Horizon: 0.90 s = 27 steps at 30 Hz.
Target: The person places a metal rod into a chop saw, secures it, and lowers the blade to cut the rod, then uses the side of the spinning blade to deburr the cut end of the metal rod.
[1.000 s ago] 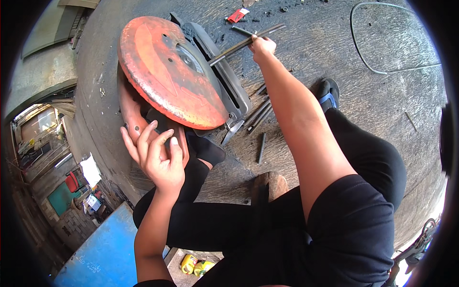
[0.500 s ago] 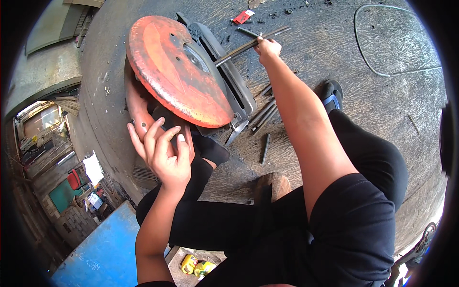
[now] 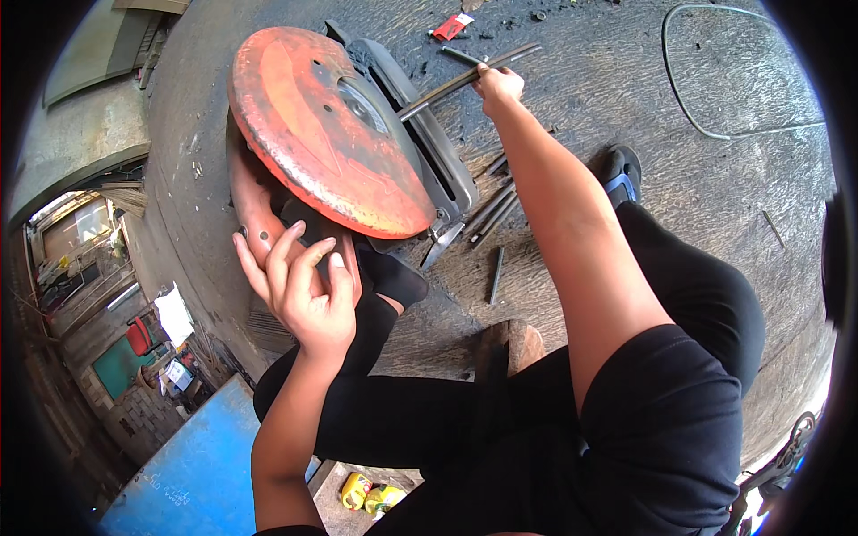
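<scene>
A cut-off saw with a round, worn orange-red guard (image 3: 331, 143) stands on the floor at the upper left. Its dark metal base (image 3: 447, 174) shows along the guard's right side. My right hand (image 3: 499, 87) is closed around a long metal rod (image 3: 438, 96), whose near end reaches the base beside the guard. My left hand (image 3: 308, 299) hovers just below the guard, by the saw's salmon-coloured body (image 3: 255, 210). Its fingers are spread and loosely bent, with nothing in them. The guard hides the saw's cutting disc.
Several cut rods (image 3: 492, 214) lie right of the base, and one short rod (image 3: 497, 275) lies nearer me. A red packet (image 3: 451, 27) sits at the far side. A cable loop (image 3: 670, 80) lies far right. My sandalled foot (image 3: 619, 174) and a wooden block (image 3: 523, 347) are close by.
The whole view has shifted very slightly. Both hands keep almost the same places, the right one still holding the rod.
</scene>
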Available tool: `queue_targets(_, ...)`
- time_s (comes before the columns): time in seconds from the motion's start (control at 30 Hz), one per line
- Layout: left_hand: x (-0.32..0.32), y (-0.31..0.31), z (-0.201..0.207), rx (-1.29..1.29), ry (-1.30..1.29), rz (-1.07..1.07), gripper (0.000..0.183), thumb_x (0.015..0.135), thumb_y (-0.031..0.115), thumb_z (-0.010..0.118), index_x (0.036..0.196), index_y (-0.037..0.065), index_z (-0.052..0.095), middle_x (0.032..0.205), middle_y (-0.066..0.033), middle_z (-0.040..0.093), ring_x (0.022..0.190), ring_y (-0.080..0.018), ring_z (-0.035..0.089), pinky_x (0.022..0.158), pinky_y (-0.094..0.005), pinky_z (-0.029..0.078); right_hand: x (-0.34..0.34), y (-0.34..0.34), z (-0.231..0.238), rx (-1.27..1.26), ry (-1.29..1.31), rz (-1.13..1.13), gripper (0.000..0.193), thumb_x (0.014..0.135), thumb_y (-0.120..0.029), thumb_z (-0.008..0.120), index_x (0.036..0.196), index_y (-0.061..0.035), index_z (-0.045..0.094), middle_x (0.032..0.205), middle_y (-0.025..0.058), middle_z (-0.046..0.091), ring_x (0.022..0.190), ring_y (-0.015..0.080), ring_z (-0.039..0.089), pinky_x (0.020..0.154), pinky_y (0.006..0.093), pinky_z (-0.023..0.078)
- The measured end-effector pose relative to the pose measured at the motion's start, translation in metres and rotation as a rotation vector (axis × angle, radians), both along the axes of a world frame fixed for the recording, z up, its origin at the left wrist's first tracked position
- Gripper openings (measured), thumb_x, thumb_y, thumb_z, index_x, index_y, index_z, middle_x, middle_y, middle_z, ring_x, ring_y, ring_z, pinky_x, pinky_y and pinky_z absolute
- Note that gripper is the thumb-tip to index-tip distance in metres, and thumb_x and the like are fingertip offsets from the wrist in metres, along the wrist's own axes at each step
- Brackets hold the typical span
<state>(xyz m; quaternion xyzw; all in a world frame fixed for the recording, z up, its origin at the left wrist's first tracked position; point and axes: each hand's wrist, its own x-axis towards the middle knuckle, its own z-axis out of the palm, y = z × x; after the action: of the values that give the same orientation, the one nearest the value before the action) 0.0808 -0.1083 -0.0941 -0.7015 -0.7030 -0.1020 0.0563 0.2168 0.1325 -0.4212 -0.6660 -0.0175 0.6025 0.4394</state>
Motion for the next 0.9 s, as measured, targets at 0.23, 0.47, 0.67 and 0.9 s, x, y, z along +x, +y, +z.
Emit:
queue_targets(0.23,0.001,0.001,-0.001,0.003,0.006,-0.024,0.015,0.076,0.01,0.062,0.089,0.005,0.068,0.116,-0.0082,0.06,0.134,-0.0465,0.023,0.108,-0.0568,0.017,0.002,0.002,-0.01,0.016,0.001,-0.037,0.022,0.079,-0.007,0.071,0.095,0.0062,0.064,0.087,0.013,0.066,0.068,0.0174,0.063,0.053,0.0292,0.054)
queue_targets(0.47,0.0,-0.001,-0.001,0.026,0.008,-0.023,0.016,0.076,0.005,0.06,0.09,0.005,0.067,0.115,-0.008,0.06,0.133,-0.046,0.024,0.109,-0.0566,0.017,-0.005,0.0,-0.002,-0.018,0.01,-0.021,0.03,0.078,-0.006,0.072,0.104,0.0056,0.062,0.091,0.0139,0.066,0.072,0.0187,0.063,0.055,0.0293,0.056)
queue_targets(0.67,0.002,0.001,-0.002,0.024,-0.001,-0.03,0.016,0.076,0.005,0.06,0.09,0.004,0.068,0.115,-0.0082,0.06,0.134,-0.0458,0.023,0.109,-0.0556,0.017,0.002,0.003,-0.012,0.035,0.037,-0.014,0.035,0.079,-0.006,0.071,0.11,0.0069,0.059,0.095,0.0151,0.065,0.074,0.0196,0.064,0.055,0.0298,0.057)
queue_targets(0.9,0.002,0.001,-0.002,0.031,-0.008,-0.032,0.015,0.076,0.005,0.06,0.089,0.004,0.068,0.114,-0.0084,0.061,0.134,-0.0453,0.024,0.109,-0.0549,0.017,0.0,0.002,-0.012,0.045,0.068,-0.034,0.038,0.08,-0.005,0.07,0.113,0.0072,0.057,0.098,0.0155,0.064,0.075,0.0193,0.064,0.056,0.0296,0.057)
